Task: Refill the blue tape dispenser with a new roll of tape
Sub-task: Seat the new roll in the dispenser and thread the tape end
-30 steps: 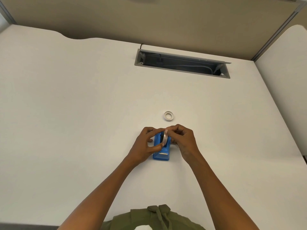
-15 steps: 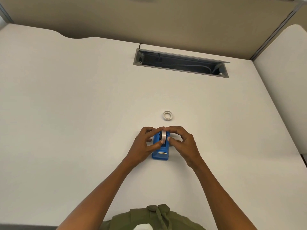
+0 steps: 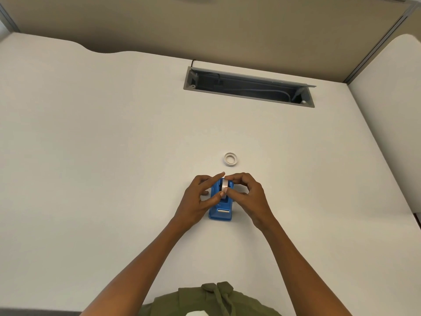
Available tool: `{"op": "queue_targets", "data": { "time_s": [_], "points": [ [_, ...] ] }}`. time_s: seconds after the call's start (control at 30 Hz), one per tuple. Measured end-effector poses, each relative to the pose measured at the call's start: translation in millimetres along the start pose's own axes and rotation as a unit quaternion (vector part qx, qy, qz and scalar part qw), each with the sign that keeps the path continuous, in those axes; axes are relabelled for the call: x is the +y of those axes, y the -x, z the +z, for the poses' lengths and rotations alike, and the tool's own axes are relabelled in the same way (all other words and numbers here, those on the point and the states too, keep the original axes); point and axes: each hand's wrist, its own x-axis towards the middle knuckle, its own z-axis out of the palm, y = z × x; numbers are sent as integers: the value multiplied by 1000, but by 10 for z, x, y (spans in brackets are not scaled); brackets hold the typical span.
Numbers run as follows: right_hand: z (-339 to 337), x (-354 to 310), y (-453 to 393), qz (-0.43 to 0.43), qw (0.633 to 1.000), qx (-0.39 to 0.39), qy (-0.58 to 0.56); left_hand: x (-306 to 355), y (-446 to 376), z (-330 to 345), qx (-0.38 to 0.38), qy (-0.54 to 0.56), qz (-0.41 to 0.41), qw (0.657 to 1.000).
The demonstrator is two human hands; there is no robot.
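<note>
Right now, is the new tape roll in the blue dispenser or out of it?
In: the tape roll stands on edge in the blue dispenser, fingertips of both hands on it. Whether it is fully seated, cannot tell.

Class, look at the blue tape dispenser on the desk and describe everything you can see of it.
The blue tape dispenser looks like glossy plastic, a small block standing on the white desk. Its near end carries a pale metallic cutter strip. A whitish tape roll stands on edge in its far part. The left hand and the right hand flank it, fingers pinching the roll. Whether the roll is fully seated cannot be told.
</note>
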Motion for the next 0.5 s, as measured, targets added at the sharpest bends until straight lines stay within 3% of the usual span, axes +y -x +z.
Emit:
{"op": "queue_targets", "data": {
  "time_s": [0.5],
  "points": [
    [29, -6, -64, 71, 993, 3, -92, 2, 1, -30, -3, 9, -3, 1000]
  ]
}}
